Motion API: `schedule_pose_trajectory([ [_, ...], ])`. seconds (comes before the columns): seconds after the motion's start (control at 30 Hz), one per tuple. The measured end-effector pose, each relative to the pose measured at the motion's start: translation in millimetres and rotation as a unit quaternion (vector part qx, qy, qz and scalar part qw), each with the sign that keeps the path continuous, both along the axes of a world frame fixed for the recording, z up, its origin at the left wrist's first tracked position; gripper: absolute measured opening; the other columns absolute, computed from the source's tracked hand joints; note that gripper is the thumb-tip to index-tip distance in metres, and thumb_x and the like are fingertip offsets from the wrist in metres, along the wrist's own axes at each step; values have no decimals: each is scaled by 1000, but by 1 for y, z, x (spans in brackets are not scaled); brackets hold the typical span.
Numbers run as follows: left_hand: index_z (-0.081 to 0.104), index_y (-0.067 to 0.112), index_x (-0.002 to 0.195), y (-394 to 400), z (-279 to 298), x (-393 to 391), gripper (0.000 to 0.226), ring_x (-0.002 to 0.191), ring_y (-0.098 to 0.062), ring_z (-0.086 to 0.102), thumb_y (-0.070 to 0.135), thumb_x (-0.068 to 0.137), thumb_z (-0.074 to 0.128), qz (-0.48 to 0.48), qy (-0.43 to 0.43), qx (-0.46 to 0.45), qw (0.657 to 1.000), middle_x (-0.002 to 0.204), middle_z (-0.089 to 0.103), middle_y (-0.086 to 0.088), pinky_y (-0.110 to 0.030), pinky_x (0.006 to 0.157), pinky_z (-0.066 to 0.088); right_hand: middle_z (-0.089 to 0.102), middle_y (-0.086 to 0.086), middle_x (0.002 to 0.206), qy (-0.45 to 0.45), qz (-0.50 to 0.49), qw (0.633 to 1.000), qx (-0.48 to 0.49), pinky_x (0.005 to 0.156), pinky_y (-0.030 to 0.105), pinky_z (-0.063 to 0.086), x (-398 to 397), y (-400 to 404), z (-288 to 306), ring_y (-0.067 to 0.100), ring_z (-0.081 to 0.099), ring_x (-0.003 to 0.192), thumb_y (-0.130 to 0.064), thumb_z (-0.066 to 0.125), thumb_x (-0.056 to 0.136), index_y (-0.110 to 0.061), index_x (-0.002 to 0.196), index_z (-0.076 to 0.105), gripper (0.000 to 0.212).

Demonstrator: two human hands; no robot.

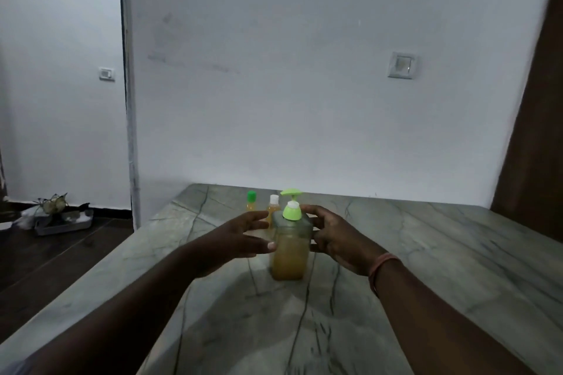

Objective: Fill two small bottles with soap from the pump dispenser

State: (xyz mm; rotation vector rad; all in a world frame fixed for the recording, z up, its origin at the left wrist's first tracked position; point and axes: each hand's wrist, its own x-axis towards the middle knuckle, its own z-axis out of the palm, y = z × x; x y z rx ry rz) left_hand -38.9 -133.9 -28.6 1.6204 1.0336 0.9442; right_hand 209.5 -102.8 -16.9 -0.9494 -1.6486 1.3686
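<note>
Pump dispenser (289, 248) stands mid-table (426, 268), two small bottles (262, 205) just behind. Left hand (234, 242), right hand (338, 240) beside it, fingers spread, maybe touching. Looks heavy, slippery; hold low sides.

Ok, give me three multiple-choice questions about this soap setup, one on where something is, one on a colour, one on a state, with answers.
1. Where do the two small bottles stand relative to the pump dispenser?
A. Behind it
B. In front of it
C. On top of it

2. What colours are the small bottles' caps?
A. Both green
B. One green, one white
C. Both white

3. How are the small bottles?
A. Lying down, open
B. Upright, capped
C. Held in the hands

Answers:
1 A, they sit farther back on the table.
2 B, green cap on the left bottle, white cap beside it.
3 B, both stand capped, while the left hand and right hand flank the dispenser.
</note>
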Motion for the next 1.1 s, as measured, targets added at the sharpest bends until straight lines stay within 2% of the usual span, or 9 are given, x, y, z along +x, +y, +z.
schedule_pose_trajectory([
  [0.13,48,39,139,-19,-2,33,66,112,-16,64,17,86,80,35,27,46,998,131,58,9,-27,78,57,48,1,142,-52,-32,997,46,88,39,56,-8,-27,-10,25,60,117,1,71,79,-32,151,32,88],
  [0.27,57,28,128,-18,-3,59,50,103,-15,67,-1,89,71,102,13,102,989,128,64,-4,-28,75,61,49,5,144,-73,-151,980,111,100,46,52,-11,-37,-15,22,57,121,-6,80,78,-22,152,32,90],
  [0.37,61,35,114,-10,7,70,43,101,-15,67,2,89,71,88,44,136,986,116,68,4,-39,85,61,49,7,143,-66,-184,972,127,100,46,52,-4,-32,-10,23,55,123,0,78,77,-17,150,36,85],
  [0.6,57,18,137,55,26,87,53,120,-26,59,-2,89,70,97,85,137,982,132,61,-4,-50,99,54,49,3,140,-73,-223,960,152,92,23,47,2,20,7,12,49,114,3,74,79,-15,152,34,85],
  [0.67,57,15,139,76,27,87,55,121,-29,59,-2,89,70,114,103,140,978,136,61,-6,-51,101,52,50,4,140,-76,-225,959,151,95,26,48,0,39,8,12,49,113,4,73,80,-14,152,33,84],
  [0.8,64,14,131,108,24,89,48,109,-25,64,-3,85,70,134,129,160,969,124,68,-7,-48,96,54,54,1,132,-76,-220,961,149,101,37,50,-4,74,5,15,53,114,4,69,80,-17,148,37,78],
  [0.9,67,15,124,128,21,91,42,98,-23,65,-1,84,69,144,155,161,964,120,71,-8,-39,85,55,54,0,127,-81,-216,961,149,93,29,48,-4,96,1,13,52,109,6,69,80,-16,147,39,76],
  [0.97,65,15,128,133,15,93,44,108,-25,63,1,86,70,158,176,150,960,126,68,-9,-35,89,52,53,3,132,-90,-213,960,157,91,25,43,-3,102,-7,12,51,109,5,69,82,-15,147,39,74],
  [1.1,62,6,122,139,26,102,32,108,-30,64,3,90,62,194,241,149,939,123,67,-16,-40,88,56,44,4,149,-69,-198,967,142,91,20,41,4,108,-10,7,45,118,-1,71,86,-15,153,29,81],
])
